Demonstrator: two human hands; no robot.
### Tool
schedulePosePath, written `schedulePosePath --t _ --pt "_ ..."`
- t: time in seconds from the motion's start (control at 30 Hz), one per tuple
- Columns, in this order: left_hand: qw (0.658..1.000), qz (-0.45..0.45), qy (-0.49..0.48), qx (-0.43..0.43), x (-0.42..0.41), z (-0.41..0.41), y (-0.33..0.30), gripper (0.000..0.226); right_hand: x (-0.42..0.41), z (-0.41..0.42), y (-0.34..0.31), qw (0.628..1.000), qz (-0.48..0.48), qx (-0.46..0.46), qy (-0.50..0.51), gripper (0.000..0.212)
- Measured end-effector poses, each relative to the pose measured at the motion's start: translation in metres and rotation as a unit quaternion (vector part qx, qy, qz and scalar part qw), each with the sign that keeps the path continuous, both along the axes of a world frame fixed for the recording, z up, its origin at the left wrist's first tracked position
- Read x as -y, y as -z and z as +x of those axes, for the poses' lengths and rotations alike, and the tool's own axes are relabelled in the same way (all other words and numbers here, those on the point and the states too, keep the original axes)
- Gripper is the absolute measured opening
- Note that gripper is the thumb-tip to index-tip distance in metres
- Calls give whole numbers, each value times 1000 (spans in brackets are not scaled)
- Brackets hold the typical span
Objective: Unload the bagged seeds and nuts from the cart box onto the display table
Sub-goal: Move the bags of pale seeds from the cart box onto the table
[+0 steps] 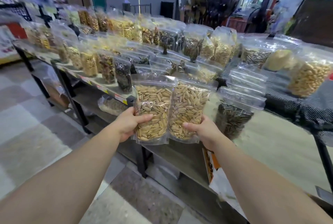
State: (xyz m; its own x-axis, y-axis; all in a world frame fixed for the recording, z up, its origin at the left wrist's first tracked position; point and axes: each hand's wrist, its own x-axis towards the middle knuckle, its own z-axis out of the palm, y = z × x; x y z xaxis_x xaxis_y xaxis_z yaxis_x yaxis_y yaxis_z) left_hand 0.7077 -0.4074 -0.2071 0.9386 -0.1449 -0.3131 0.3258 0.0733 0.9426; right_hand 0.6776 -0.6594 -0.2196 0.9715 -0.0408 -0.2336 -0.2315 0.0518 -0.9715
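Note:
Two clear bags of pale long seeds are held upright, side by side, in front of the display table [273, 139]. My left hand [131, 124] grips the left bag [153, 105] at its lower left edge, thumb across the front. My right hand [201, 128] grips the right bag [189, 105] at its lower right, thumb on the front. Both bags hang in the air just short of the table's near edge. The cart box is out of view.
Rows of bagged nuts and seeds [108, 31] cover the long table. A dark bag of striped seeds [232, 117] stands just right of my hands. Bare light tabletop lies at the right front. A black mesh stand [306, 108] rises at the right. Tiled floor is at the left.

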Motion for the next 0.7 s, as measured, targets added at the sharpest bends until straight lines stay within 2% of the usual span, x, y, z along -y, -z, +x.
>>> schedulePosePath --t 0.17,0.37,0.47,0.57,0.7 --pt "1000 -9 -17 16 2 58 4 50 7 55 0 1000 1 -15 7 59" --pt "1000 -4 -1 17 9 109 19 38 10 92 15 997 -24 -22 68 56" --pt "1000 -3 23 10 7 132 29 48 8 107 23 992 -36 -15 122 47" --pt "998 -1 69 -1 -3 153 40 66 8 120 36 982 -63 -13 180 49" --pt "991 4 131 -11 -17 179 54 48 2 128 62 968 -87 -42 232 48"
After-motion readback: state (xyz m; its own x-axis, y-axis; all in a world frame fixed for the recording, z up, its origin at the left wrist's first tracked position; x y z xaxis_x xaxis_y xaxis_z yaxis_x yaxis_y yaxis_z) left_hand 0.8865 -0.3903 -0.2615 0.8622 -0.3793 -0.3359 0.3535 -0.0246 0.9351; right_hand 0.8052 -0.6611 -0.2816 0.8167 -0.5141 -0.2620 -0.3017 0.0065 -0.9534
